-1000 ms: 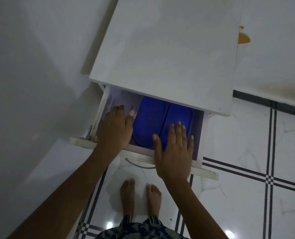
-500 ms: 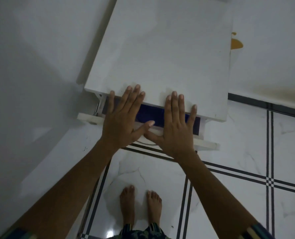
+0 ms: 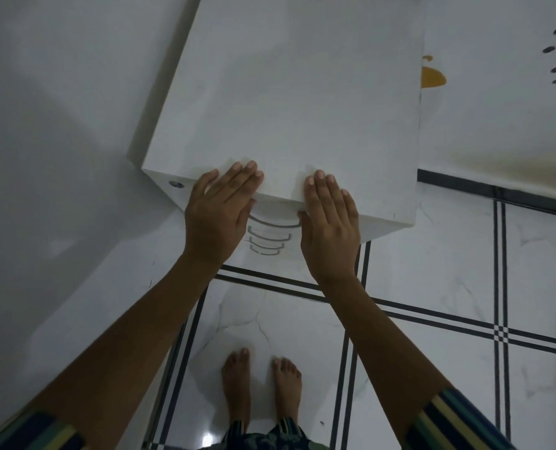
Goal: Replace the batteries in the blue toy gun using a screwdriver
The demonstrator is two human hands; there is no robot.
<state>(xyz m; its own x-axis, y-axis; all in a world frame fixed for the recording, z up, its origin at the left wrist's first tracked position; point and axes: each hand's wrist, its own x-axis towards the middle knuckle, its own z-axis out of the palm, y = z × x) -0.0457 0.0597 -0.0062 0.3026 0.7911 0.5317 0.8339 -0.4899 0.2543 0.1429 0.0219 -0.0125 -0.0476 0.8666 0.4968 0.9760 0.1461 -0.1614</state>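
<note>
White cabinet (image 3: 289,102); sleeves (image 3: 458,420) striped blue, perhaps yellow.

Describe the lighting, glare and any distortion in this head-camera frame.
Head view: dim and bluish overall; soft shadows on the wall left of the white cabinet; small glare spots on the floor tiles near the feet; wide-angle bending of tile lines; both hands fairly sharp.
</note>
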